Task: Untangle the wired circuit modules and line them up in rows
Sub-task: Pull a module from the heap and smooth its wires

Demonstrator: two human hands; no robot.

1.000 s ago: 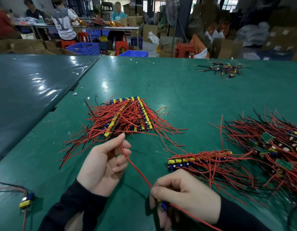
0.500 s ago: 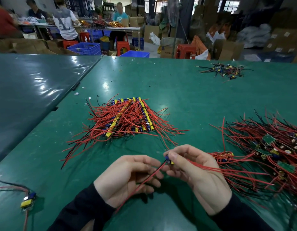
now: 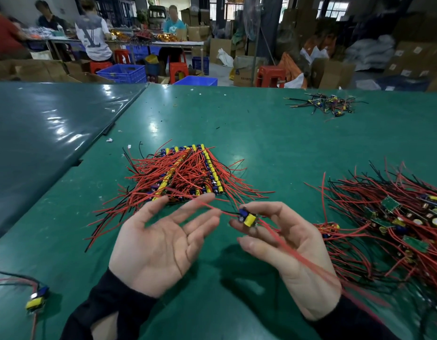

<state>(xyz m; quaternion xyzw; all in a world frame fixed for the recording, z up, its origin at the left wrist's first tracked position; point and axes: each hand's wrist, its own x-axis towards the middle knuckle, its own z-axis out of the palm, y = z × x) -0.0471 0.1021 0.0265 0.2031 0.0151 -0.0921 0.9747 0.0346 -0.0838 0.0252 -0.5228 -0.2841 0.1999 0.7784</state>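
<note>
Module: one small wired circuit module, yellow block beside a blue part, held above the green table with nothing resting beneath it.
Right hand: right hand pinches the module at its fingertips; a long red lead trails from the pinch back across the palm toward the wrist.
Left hand: left hand is palm up, fingers straight and spread, gripping nothing; thin leads run from the module across its fingertips.
Finished rows: beyond the pinch and to its left, the lined-up rows of yellow-and-blue modules, red wires fanned to both sides.
Tangle: to the right of the pinch, the tangled pile of modules and red and black wires; a short row lies just beside the right hand.
Step in hand: probably straightening this module's leads before laying it down.
Doing it well: let the leads slide through the flat left fingers while the pinch keeps the module from twisting; set it touching the last one in a row, wires pointing the same way as its neighbours, not crossing them.
Risk: the trailing red lead could snag the pile.
</note>
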